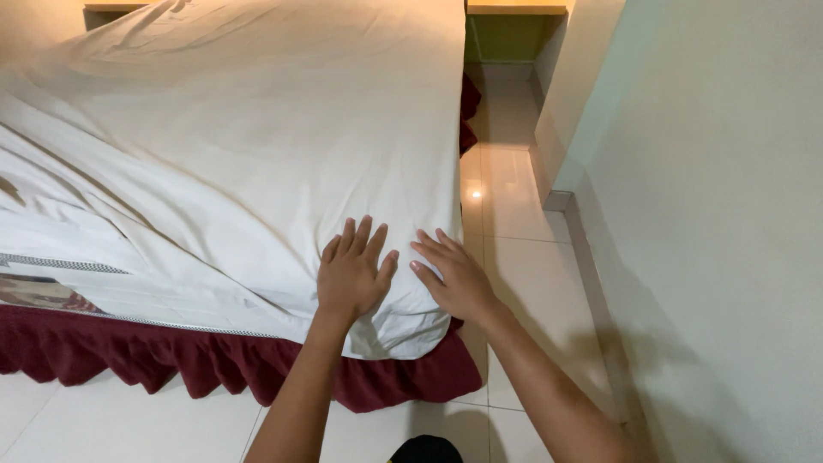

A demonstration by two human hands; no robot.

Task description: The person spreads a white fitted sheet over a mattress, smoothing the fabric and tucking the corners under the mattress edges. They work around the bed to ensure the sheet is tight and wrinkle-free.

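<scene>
I am pressing my left hand (351, 274) and right hand (454, 276) flat, fingers spread and gripping nothing, onto the white cotton bedsheet (257, 146) at the mattress's near corner, pinning the cloth taut above the dark red ruffled bed skirt (171, 356).

both hands, left hand (350, 276) and right hand (454, 279), flat on white sheet (257, 146).
</scene>
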